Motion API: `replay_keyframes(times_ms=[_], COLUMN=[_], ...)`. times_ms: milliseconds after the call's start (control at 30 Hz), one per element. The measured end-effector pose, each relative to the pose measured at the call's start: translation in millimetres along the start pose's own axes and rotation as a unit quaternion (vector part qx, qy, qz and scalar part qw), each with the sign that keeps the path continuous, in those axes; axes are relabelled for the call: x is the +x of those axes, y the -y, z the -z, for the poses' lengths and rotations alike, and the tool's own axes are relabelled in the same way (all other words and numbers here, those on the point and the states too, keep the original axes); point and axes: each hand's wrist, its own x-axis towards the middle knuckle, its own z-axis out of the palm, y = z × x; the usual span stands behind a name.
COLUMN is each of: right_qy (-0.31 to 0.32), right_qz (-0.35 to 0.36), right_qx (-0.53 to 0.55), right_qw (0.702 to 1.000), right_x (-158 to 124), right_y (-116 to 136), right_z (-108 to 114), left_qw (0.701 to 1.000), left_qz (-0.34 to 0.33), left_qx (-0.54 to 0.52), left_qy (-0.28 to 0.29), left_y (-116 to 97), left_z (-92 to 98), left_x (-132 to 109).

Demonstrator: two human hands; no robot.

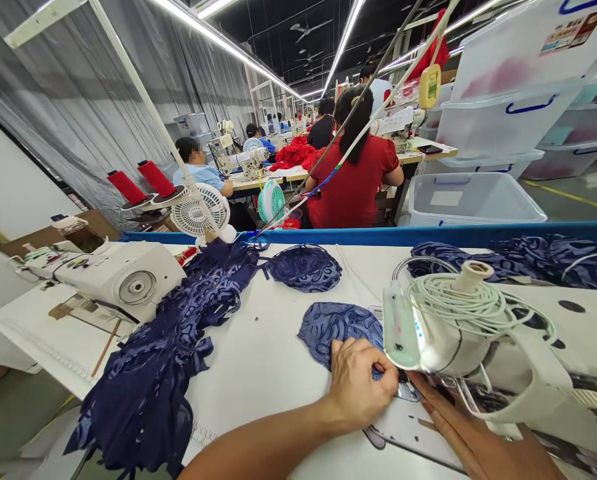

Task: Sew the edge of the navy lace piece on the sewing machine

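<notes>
While the left hand (361,383) pinches the near edge of the rounded navy-blue lace piece (333,327), its grip pressed together on the cloth, the right hand (458,427) lies at four o'clock of it. Its fingers are stretched flat on the grey metal plate (403,420) under the head of the white sewing machine (443,333). The lace piece rests on the white counter (258,353) at eleven o'clock of the left hand, its near edge tucked beneath the machine head.

To guide it well, I judge the pinch should be light and close to the needle, which is hidden, with the flat hand steadying the cloth so the edge runs even.

A long heap of matching navy lace (178,347) lies at nine o'clock, and a second rounded lace piece (305,267) at twelve.
</notes>
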Motion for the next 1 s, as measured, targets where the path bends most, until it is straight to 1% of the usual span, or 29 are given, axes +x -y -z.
replay_keyframes(times_ms=[67,100,133,200,300,433,567,667,767,867,933,1000], right_qy=[-0.009,-0.015,-0.022,-0.02,0.001,0.03,0.037,0.041,0.039,0.02,-0.012,-0.022], right_qz=[0.092,0.121,0.128,0.119,0.083,0.055,0.036,0.022,0.024,0.058,0.084,0.099], right_qx=[-0.104,-0.14,-0.153,-0.136,-0.075,-0.028,0.006,0.001,-0.009,-0.053,-0.097,-0.128], right_qw=[0.99,0.983,0.98,0.983,0.994,0.998,0.999,0.999,0.999,0.997,0.992,0.987], right_x=[2,3,3,4,2,-9,-19,-19,-15,-10,-6,-1], right_y=[0,0,-1,-1,0,-3,-9,-10,-8,-5,-4,-2], right_z=[0,0,0,0,1,-3,-10,-10,-9,-7,-4,0], left_qw=[1.0,1.0,1.0,1.0,1.0,1.0,1.0,1.0,1.0,0.999,0.999,0.999], left_qz=[0.001,0.001,0.002,0.003,0.006,0.01,0.012,0.012,0.015,0.017,0.018,0.018], left_qx=[-0.002,-0.003,-0.003,-0.004,-0.006,-0.009,-0.01,-0.013,-0.016,-0.017,-0.017,-0.017], left_qy=[-0.003,-0.004,-0.004,-0.005,-0.003,0.002,0.009,0.016,0.02,0.023,0.022,0.021], left_y=[1,1,1,2,0,-1,0,0,-1,-2,-2,-2], left_z=[-0.3,-0.5,-0.5,-0.4,0.5,1.8,1.6,0.9,0.6,1.2,1.9,2.4], left_x=[0,1,1,1,1,1,0,0,0,1,1,1])
